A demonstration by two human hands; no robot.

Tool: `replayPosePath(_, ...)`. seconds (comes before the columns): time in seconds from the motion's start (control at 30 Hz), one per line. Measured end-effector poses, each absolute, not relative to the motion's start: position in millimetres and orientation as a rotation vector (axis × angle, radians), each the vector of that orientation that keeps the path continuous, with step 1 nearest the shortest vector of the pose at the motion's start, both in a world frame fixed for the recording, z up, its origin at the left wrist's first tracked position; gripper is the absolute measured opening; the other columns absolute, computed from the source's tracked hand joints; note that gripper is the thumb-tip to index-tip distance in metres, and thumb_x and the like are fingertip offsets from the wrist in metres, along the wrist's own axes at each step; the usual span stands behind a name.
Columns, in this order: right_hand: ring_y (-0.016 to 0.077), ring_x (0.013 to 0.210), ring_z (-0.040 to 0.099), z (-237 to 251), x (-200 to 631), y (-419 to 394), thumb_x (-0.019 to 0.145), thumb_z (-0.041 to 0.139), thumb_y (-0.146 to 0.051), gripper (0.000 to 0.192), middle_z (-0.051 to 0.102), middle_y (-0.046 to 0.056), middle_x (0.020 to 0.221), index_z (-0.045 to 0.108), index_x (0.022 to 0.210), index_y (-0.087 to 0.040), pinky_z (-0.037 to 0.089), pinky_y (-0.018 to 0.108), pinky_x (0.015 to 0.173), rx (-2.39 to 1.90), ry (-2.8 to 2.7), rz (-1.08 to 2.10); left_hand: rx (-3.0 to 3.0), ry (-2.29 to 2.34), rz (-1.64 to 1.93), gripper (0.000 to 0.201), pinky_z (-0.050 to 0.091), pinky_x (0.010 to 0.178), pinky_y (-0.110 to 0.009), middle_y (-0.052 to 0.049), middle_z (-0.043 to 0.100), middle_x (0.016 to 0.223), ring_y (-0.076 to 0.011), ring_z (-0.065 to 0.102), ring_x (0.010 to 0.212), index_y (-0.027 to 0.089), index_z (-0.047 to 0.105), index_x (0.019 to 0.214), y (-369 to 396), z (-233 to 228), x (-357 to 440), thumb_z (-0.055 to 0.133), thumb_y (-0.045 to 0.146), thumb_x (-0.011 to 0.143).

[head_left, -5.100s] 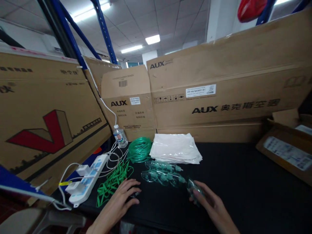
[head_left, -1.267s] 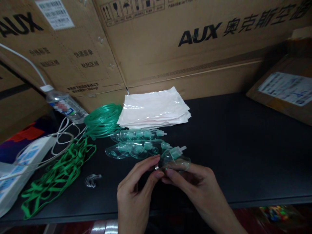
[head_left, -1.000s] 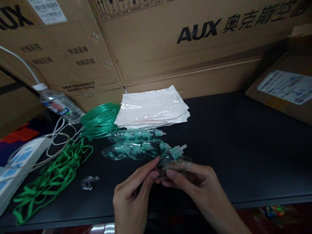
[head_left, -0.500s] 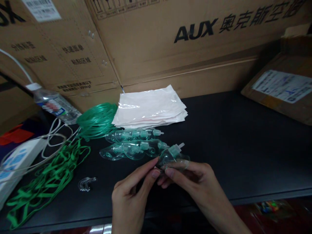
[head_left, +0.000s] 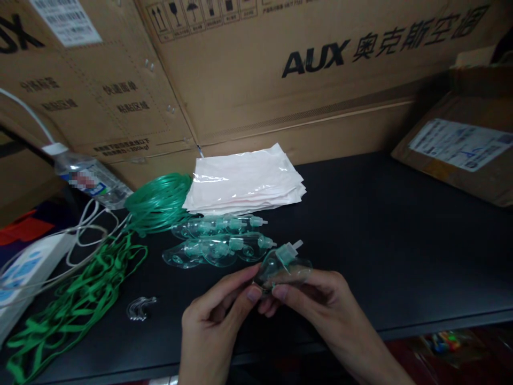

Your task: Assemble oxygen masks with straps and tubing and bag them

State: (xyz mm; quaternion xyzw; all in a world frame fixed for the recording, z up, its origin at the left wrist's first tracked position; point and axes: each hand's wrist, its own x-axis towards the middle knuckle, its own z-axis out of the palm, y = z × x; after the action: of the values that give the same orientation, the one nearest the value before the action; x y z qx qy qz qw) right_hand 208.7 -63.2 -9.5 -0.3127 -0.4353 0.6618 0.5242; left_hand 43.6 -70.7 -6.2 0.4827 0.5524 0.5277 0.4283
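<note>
Two hands met on one clear mask [head_left: 285, 266], low over the near edge of the black table [head_left: 401, 240]. The left hand [head_left: 212, 326] pinched its near rim with thumb and finger; the right hand [head_left: 320, 305] curled under it, fingers bent around it. It looked light, thin, bendy and a bit slippery, so the rim or the green stub seemed the best hold. More masks [head_left: 216, 243] lay just behind, green straps [head_left: 76, 305] to the left. Open room lay to the right.

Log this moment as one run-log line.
left hand: pinching edge of clear mask | right hand: holding clear mask above black table | nearby: mask pile, green straps
</note>
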Motion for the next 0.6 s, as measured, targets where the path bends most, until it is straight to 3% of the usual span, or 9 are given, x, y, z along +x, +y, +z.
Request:
replayPosePath(0.4, 0.0087, 0.080, 0.075, -11.1, 209.8, -63.2, 0.100, 0.068, -0.027, 0.016, 0.082, -0.002, 0.088, 0.083, 0.103, -0.030, 0.059, 0.017, 0.081, -0.697, -1.100, 1.568, 1.238, 1.376, 1.334, 0.023, 0.067, 0.075, -0.028, -0.008, 0.083, 0.095, -0.0249, 0.080, 0.087, 0.021, 0.085, 0.093, -70.0, -7.4, 44.5, 0.087, 0.038, 0.077)
replayPosePath(0.6, 0.0078, 0.079, 0.077, -7.8, 208.7, -63.9, 0.090, 0.080, -0.028, 0.005, 0.083, -0.004, 0.084, 0.085, 0.091, -0.030, 0.058, 0.012, 0.078, -0.770, -1.062, 1.578, 1.286, 1.367, 1.341, 0.020, 0.066, 0.073, -0.026, -0.007, 0.082, 0.097, -0.0236, 0.079, 0.087, 0.023, 0.085, 0.093, -69.0, -9.5, 44.0, 0.084, 0.039, 0.081)
